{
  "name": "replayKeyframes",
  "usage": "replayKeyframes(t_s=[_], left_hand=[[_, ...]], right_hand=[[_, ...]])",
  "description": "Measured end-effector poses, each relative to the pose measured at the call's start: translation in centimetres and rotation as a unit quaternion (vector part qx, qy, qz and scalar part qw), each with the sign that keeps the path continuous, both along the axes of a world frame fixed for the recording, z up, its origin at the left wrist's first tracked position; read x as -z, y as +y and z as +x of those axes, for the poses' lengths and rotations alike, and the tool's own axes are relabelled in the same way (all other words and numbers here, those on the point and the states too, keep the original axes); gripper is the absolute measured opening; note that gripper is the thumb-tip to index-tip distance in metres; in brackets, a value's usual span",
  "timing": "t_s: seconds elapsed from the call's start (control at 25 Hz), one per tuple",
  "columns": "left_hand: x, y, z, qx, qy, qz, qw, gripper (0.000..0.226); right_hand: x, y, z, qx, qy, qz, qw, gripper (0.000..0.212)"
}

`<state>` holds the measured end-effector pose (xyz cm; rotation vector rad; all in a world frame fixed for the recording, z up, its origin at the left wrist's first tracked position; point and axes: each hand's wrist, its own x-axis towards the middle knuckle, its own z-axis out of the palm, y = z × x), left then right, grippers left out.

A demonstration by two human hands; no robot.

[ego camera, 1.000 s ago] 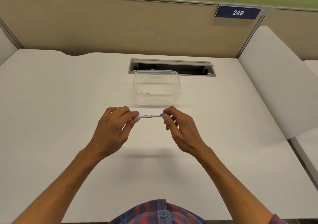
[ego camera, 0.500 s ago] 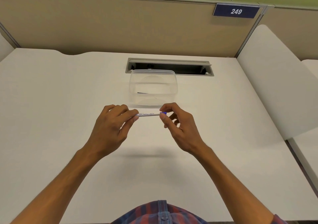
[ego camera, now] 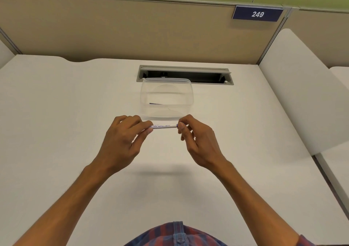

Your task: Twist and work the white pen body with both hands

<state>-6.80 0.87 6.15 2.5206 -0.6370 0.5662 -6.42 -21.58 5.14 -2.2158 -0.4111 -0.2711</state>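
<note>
A white pen [ego camera: 162, 126] with blue print along its barrel is held level above the white desk [ego camera: 66, 113]. My left hand [ego camera: 122, 141] pinches its left end between thumb and fingers. My right hand [ego camera: 198, 140] pinches the right end, where a bit of blue shows at my fingertips. Just beyond the pen stands a clear plastic container [ego camera: 189, 96], open at the top, with a small dark thin object [ego camera: 154, 104] lying inside near its left wall.
A grey cable slot [ego camera: 185, 70] is cut into the desk behind the container. Beige partition panels close off the back, with a blue sign reading 249 [ego camera: 257, 14]. A white divider [ego camera: 294, 87] rises along the right side.
Both hands keep their pinch on the pen. They and the pen have barely moved; the view has shifted slightly.
</note>
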Motion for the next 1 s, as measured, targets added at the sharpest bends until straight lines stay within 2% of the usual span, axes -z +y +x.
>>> replayKeyframes(t_s=[0.16, 0.24, 0.44, 0.64, 0.8, 0.92, 1.0], left_hand=[[-0.3, -0.2, -0.2, 0.006, -0.017, 0.017, 1.000, 0.023], [-0.4, -0.2, -0.3, 0.008, -0.021, 0.022, 1.000, 0.022], [-0.7, 0.3, -0.4, -0.001, -0.015, 0.018, 1.000, 0.026], [-1.1, 0.4, -0.6, -0.003, -0.024, 0.017, 1.000, 0.024], [-1.6, 0.3, -0.8, 0.000, -0.042, 0.018, 0.999, 0.025], [-1.9, 0.4, -1.0, 0.004, -0.059, 0.029, 0.998, 0.025], [-2.1, 0.5, -1.0, 0.005, -0.063, 0.036, 0.997, 0.026]], right_hand=[[0.0, 0.5, 0.0, -0.007, 0.072, 0.115, 0.991, 0.041], [-0.2, 0.5, -0.1, -0.015, 0.093, 0.152, 0.984, 0.045], [-0.4, 0.1, -0.5, -0.025, 0.054, 0.112, 0.992, 0.011], [-0.6, 0.1, -0.7, -0.019, 0.013, 0.061, 0.998, 0.006], [-0.9, 0.3, -0.7, -0.021, 0.020, 0.063, 0.998, 0.023], [-1.2, 0.9, -0.6, -0.024, 0.068, 0.121, 0.990, 0.043], [-1.5, 1.2, -0.6, -0.025, 0.095, 0.150, 0.984, 0.047]])
